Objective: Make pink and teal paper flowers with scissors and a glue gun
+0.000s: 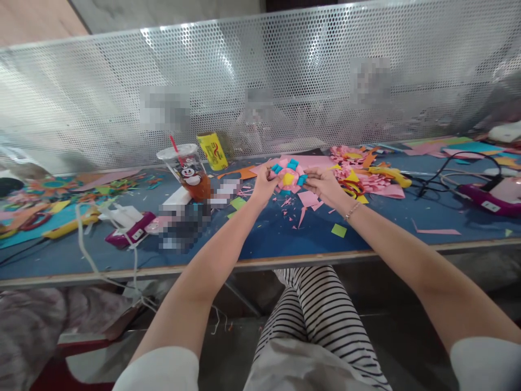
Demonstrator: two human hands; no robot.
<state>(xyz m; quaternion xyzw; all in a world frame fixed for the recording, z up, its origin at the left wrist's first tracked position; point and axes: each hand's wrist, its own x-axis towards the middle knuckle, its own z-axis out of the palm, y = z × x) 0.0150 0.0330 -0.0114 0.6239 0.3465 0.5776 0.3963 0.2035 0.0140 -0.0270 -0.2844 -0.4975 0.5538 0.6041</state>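
A paper flower (288, 178) with pink and blue petals and a yellow centre is held up over the blue table (280, 239). My left hand (265, 183) pinches its left edge, and my right hand (321, 183) grips the right edge. Pink paper scraps (308, 200) lie on the table just below the flower. To the right of my right hand are a pair of scissors (352, 189) with yellow and red handles, more pink fringed paper flowers (376, 182) and a yellow glue gun (391, 175). A green paper square (339, 231) lies near the front edge.
On the left stand a plastic cup (191, 176) with a red straw and a yellow container (212, 151). Purple power strips (130, 229) with trailing cables lie on both sides. A perforated metal panel (228, 70) rises behind the table.
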